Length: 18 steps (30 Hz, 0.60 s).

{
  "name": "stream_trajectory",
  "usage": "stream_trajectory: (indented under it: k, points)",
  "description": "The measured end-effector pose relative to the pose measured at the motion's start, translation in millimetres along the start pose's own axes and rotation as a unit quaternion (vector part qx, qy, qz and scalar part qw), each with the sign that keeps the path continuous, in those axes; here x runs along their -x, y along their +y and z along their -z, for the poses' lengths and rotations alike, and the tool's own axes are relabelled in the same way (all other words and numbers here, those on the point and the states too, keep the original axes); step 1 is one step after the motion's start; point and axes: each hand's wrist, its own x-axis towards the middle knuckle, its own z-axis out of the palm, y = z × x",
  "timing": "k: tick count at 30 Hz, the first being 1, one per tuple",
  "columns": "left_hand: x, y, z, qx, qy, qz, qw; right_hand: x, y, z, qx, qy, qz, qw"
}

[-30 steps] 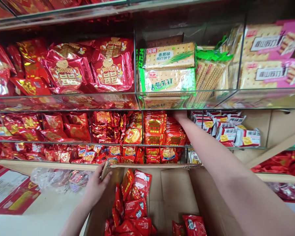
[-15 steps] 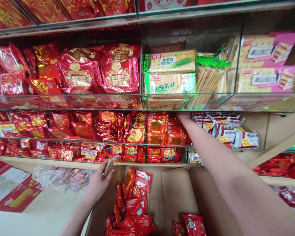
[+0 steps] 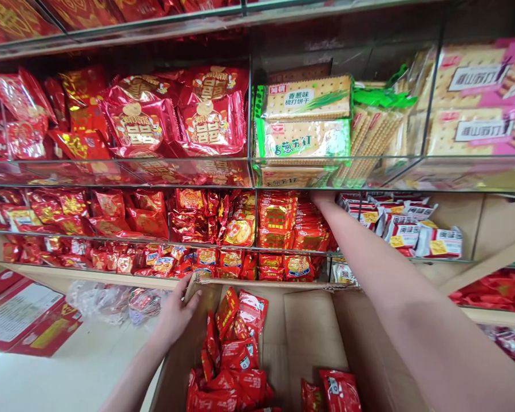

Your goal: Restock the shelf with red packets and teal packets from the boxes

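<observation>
A cardboard box (image 3: 313, 320) stands at the bottom centre, with red snack packets (image 3: 240, 355) heaped on its left side and a couple more at its right. My left hand (image 3: 180, 312) is closed over the box's far left corner, thumb on the inside. My right arm stretches across the box into a lower shelf compartment, where red packets (image 3: 277, 220) stand in rows. Only the wrist and back of my right hand (image 3: 325, 198) show below the upper shelf edge. Its fingers are hidden among the packets, so whatever they touch is out of sight.
Above, a shelf with a clear front lip (image 3: 175, 171) holds green-edged cracker packs (image 3: 304, 137) and large red packets (image 3: 210, 123). White-and-red packets (image 3: 440, 240) lie right of my arm. Clear plastic bags (image 3: 103, 300) and a red carton (image 3: 21, 315) are at lower left.
The view has shifted slightly, so the shelves appear a little higher. My left hand stays on the box corner, and my right hand is still inside the compartment.
</observation>
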Motion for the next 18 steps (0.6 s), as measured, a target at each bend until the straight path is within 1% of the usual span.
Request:
stream_trajectory:
  k: [3, 6, 18]
  points:
    - [0, 1, 0.6, -0.003, 0.000, -0.001, 1.000, 2, -3, 2, -0.013, -0.005, -0.025, 1.000]
    - [0, 2, 1.2, -0.004, -0.001, -0.005, 1.000, 5, -6, 5, -0.023, -0.007, -0.034, 0.999]
    - [0, 3, 1.3, -0.010, -0.002, -0.006, 1.000, 13, -11, 20, -0.044, -0.007, -0.019, 0.999]
